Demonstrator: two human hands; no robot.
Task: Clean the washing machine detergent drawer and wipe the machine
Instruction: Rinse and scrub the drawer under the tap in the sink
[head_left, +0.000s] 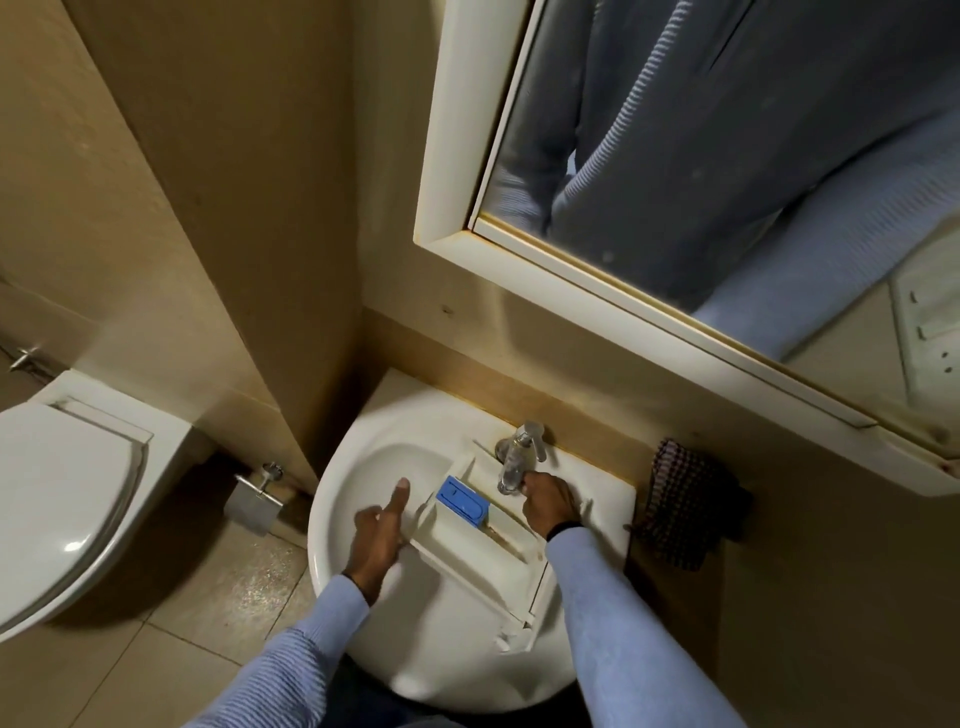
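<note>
A white detergent drawer (478, 551) with a blue insert (461, 500) lies across the white sink (363, 467), its far end under the chrome tap (519, 457). My left hand (379, 530) grips the drawer's left edge with the thumb sticking up. My right hand (548, 501) rests on the drawer's far right side, just below the tap spout, fingers curled; whether it grips the drawer or touches the tap I cannot tell. No running water is visible.
A dark checked cloth (685, 504) hangs on the wall right of the sink. A framed mirror (675, 182) hangs above. A toilet (67, 493) and a toilet-paper holder (254, 499) stand to the left over tiled floor.
</note>
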